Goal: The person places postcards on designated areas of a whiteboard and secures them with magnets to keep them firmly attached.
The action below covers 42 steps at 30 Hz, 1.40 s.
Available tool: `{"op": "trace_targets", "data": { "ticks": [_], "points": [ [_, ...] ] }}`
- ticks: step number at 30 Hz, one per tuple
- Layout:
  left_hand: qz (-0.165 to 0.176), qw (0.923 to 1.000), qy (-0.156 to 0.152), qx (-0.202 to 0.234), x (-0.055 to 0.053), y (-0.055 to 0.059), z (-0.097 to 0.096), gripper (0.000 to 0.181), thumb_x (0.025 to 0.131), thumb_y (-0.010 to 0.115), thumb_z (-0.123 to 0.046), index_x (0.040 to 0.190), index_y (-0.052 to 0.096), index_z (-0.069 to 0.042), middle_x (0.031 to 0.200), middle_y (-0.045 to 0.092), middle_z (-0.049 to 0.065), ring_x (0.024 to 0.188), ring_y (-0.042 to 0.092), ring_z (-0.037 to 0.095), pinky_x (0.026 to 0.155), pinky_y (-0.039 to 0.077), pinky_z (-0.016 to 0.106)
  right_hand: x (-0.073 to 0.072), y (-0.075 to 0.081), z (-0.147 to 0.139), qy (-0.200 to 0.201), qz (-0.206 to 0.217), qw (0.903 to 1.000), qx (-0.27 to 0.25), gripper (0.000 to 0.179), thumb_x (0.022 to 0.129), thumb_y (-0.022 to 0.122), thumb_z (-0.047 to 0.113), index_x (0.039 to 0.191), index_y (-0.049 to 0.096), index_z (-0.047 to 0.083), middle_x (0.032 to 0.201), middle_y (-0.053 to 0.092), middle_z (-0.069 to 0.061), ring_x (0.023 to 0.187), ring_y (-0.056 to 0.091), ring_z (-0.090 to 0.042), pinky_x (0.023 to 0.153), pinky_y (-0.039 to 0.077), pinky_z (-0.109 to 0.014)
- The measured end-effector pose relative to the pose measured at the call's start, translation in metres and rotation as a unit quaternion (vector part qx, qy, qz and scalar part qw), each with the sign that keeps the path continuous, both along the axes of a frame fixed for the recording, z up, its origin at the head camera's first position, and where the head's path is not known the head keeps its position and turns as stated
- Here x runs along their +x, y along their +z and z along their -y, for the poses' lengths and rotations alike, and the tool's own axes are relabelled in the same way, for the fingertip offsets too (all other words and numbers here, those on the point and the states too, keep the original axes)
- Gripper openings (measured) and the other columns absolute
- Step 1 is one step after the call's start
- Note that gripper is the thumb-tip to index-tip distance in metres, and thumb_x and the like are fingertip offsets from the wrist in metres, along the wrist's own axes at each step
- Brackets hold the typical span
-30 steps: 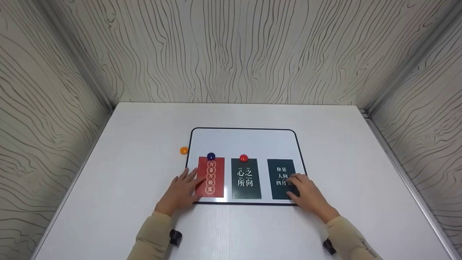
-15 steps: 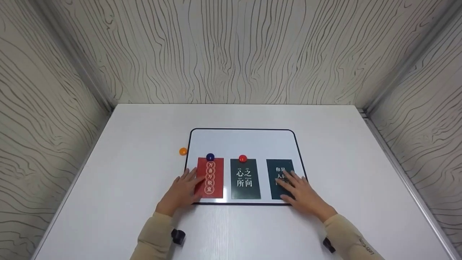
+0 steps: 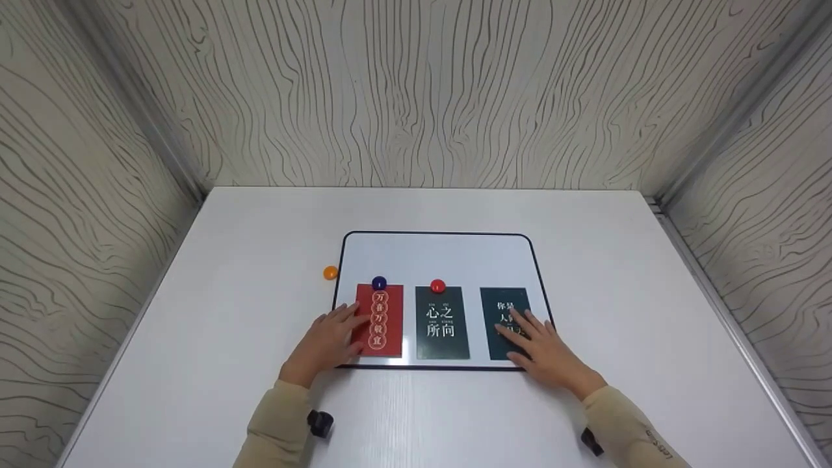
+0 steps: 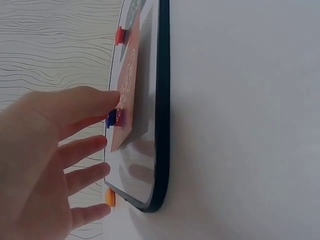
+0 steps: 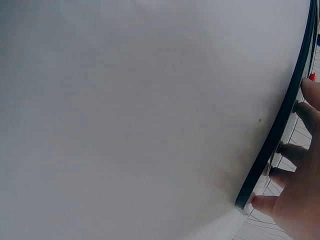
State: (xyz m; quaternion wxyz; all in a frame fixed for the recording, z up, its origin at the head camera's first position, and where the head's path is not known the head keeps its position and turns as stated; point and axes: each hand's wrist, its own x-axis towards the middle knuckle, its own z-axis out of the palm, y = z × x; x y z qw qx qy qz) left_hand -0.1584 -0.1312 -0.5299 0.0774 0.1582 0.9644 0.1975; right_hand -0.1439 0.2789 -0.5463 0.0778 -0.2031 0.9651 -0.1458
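A whiteboard (image 3: 435, 257) with a dark rim lies on the white table, bearing one red and two dark green cards. My left hand (image 3: 324, 342) is at the left edge of the red card (image 3: 394, 325), fingers loosely extended; in the left wrist view the card (image 4: 128, 87) stands tilted off the board, thumb tip at its face. A blue round magnet (image 3: 379, 283) sits on its top edge. The middle green card (image 3: 442, 348) carries a red magnet (image 3: 437, 286). Spread fingers of my right hand (image 3: 551, 357) lie over the right green card (image 3: 493, 300), which has no magnet.
An orange magnet (image 3: 330, 273) sits at the board's left edge. White table (image 3: 416, 416) surrounds the board, with patterned wall panels (image 3: 416, 97) behind and on both sides. Black wrist devices (image 3: 320, 424) show below each sleeve.
My right hand has shifted left over the right green card and spread its fingers, covering more of the lettering. My left hand has stayed nearly in place beside the red card.
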Motion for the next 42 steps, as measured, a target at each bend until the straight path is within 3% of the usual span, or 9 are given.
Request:
{"op": "trace_targets", "data": {
  "ticks": [6, 16, 30, 42],
  "points": [
    [-0.026, 0.9996, 0.011, -0.003, -0.003, -0.003, 0.003, 0.047, 0.091, 0.066, -0.028, 0.135, 0.055, -0.016, 0.147, 0.051, 0.008, 0.137, 0.047, 0.032, 0.112, 0.041, 0.053, 0.000, 0.001, 0.000, 0.001, 0.008, 1.0000, -0.002, 0.051, 0.098, 0.051, 0.037, 0.146, 0.041, 0.024, 0.161, 0.025, -0.016, 0.148, 0.019, -0.047, 0.115, 0.015, -0.071],
    [-0.070, 0.9954, 0.060, 0.025, -0.012, -0.008, 0.015, 0.038, 0.092, 0.065, -0.024, 0.129, 0.061, -0.015, 0.130, 0.063, 0.009, 0.124, 0.058, 0.029, 0.105, 0.049, 0.048, 0.000, 0.001, 0.000, -0.002, 0.017, 0.9998, -0.011, 0.052, 0.098, 0.050, 0.039, 0.147, 0.040, 0.024, 0.161, 0.023, -0.016, 0.148, 0.017, -0.046, 0.116, 0.012, -0.071],
    [-0.088, 0.9880, 0.123, 0.032, -0.024, -0.009, 0.024, 0.034, 0.093, 0.063, -0.022, 0.126, 0.063, -0.013, 0.122, 0.064, 0.011, 0.115, 0.062, 0.027, 0.100, 0.053, 0.043, -0.001, 0.002, 0.001, -0.005, 0.024, 0.9995, -0.022, 0.052, 0.097, 0.053, 0.036, 0.145, 0.043, 0.022, 0.160, 0.025, -0.017, 0.148, 0.018, -0.047, 0.116, 0.012, -0.071],
    [-0.098, 0.9764, 0.164, 0.101, -0.039, -0.018, 0.039, 0.032, 0.092, 0.062, -0.015, 0.123, 0.064, -0.008, 0.108, 0.067, 0.012, 0.101, 0.067, 0.027, 0.090, 0.056, 0.043, -0.003, -0.001, -0.001, -0.005, 0.020, 0.9995, -0.025, 0.051, 0.097, 0.053, 0.038, 0.145, 0.043, 0.024, 0.160, 0.025, -0.016, 0.148, 0.018, -0.047, 0.116, 0.013, -0.071]
  ]
}}
